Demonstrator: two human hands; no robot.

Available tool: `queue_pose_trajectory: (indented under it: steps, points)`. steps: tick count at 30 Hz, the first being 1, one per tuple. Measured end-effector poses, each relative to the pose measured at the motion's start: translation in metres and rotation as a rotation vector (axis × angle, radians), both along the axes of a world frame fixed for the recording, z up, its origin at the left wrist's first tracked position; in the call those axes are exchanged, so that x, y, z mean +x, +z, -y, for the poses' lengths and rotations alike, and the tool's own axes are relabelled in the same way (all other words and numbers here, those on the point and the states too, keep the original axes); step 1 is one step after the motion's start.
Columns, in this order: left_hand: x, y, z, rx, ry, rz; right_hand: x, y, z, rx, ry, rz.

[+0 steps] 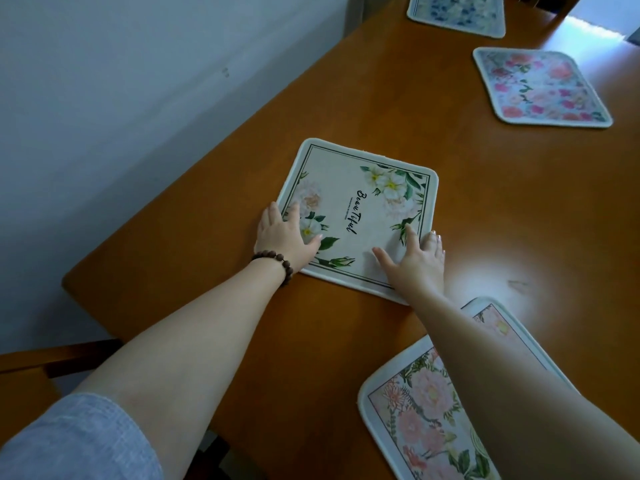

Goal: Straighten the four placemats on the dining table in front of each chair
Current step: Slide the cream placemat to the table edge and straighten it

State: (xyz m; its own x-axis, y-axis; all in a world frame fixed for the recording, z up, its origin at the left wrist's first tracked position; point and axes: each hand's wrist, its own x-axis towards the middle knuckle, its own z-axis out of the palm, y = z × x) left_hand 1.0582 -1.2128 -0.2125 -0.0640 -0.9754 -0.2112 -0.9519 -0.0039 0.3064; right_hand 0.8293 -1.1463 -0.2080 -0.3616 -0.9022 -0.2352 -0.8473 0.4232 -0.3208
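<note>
A blue sleeve [79,441] covers the upper left arm at the lower left, and a dark bead bracelet [275,263] circles that wrist. The left hand [282,233] lies flat, fingers spread, on the left corner of the cream placemat [356,213] printed "Beautiful", which sits turned at an angle near the left edge of the wooden desk [207,265]. The right hand [415,261] presses flat on the same mat's near right corner, fingers spread, with the fingertips [434,237] reaching past the mat's edge onto the wood. Under the right forearm, at the near edge, lies a peony placemat [415,410]. Toward the far right edge rests a pink rose placemat [540,86], skewed, and at the far end a blue floral placemat [457,12], partly cut off.
</note>
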Motion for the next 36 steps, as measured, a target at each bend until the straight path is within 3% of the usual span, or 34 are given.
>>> queue_pose_trajectory:
  steps: [8,25,31,36]
  points:
    - [0.029,0.012,-0.031,0.039,0.046,-0.002,0.017,0.005,-0.018,0.024,0.090,0.034]
    - [0.090,0.027,-0.182,0.198,0.341,0.044,0.091,0.014,-0.100,0.130,0.321,0.056]
    - [0.096,0.045,-0.174,0.110,0.309,0.038,0.093,0.026,-0.101,0.034,0.272,0.095]
    - [0.105,0.057,-0.156,0.053,0.099,0.074,0.105,0.030,-0.129,0.039,0.262,0.074]
